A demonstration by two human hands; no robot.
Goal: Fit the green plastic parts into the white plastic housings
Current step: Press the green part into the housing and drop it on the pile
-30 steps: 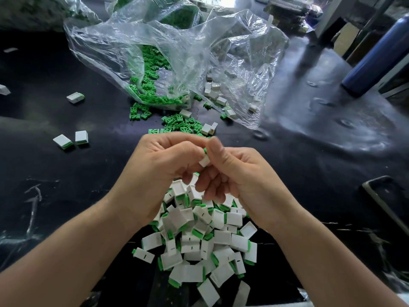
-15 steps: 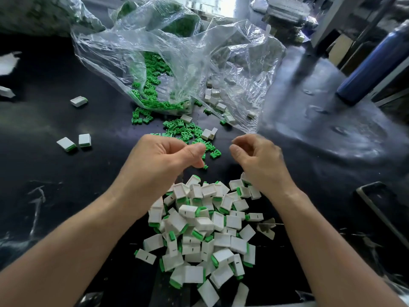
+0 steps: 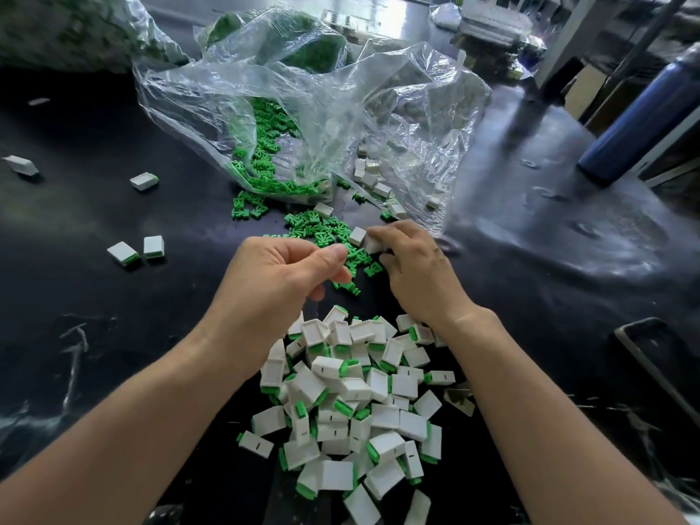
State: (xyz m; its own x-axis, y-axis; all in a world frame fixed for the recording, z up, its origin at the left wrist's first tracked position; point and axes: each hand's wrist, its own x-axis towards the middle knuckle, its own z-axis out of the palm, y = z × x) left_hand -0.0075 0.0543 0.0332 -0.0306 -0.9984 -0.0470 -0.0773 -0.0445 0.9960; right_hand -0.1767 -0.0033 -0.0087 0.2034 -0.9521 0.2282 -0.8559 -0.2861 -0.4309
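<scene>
My right hand (image 3: 416, 274) reaches forward and pinches a white housing (image 3: 373, 245) at the edge of the loose green parts (image 3: 322, 227) spilled on the black table. A second white housing (image 3: 357, 236) lies just left of it. My left hand (image 3: 280, 286) hovers over the near edge of the green parts with its fingers curled and thumb forward; I see nothing held in it. Below both wrists lies a pile of assembled white housings with green inserts (image 3: 352, 395).
A clear plastic bag (image 3: 303, 108) behind the hands holds more green parts and white housings. Three stray assembled pieces (image 3: 153, 246) lie at the left. A blue bottle (image 3: 640, 115) stands at the right, and a dark tray edge (image 3: 651, 358) lies near my right forearm.
The hands were pressed together on one piece, then parted. Both have moved forward from the pile: the right has taken a white housing, the left has reached the green parts.
</scene>
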